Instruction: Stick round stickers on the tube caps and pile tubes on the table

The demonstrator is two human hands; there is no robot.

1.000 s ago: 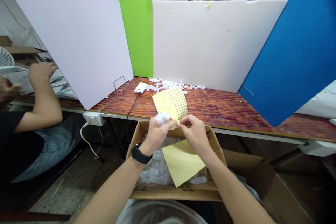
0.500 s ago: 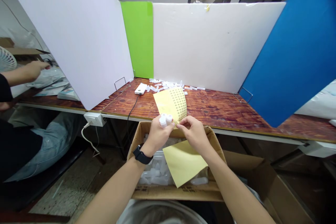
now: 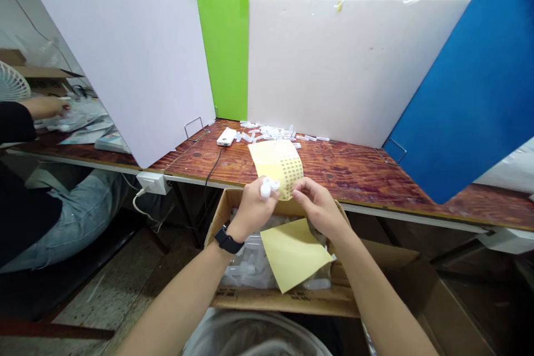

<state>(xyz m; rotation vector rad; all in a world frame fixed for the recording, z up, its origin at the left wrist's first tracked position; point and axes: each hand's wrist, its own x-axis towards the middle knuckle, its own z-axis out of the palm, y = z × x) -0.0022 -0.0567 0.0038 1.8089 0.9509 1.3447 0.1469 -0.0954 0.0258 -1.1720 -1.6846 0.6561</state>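
My left hand [image 3: 252, 208] is closed round small white plastic tubes [image 3: 267, 186] that stick out above its fingers. My right hand [image 3: 317, 203] pinches the lower edge of a yellow sticker sheet [image 3: 278, 160] that stands up between both hands, with a grid of small labels on it. A second, blank yellow sheet [image 3: 294, 253] hangs below my right wrist over an open cardboard box [image 3: 283, 300]. The box holds a clear bag of white plastic tubes [image 3: 247, 267]. A black watch [image 3: 227, 240] is on my left wrist.
A wooden table [image 3: 354, 175] carries a scatter of white tubes [image 3: 271, 133] and a white device [image 3: 226, 136] with a black cable. White, green and blue partition boards [image 3: 334, 61] fence it. A seated person [image 3: 37, 194] works at the left. A power strip [image 3: 153, 182] hangs at the table edge.
The sticker sheet has bent lower and my hands have shifted slightly right and up. The person at the left has drawn the arm back toward the far left.
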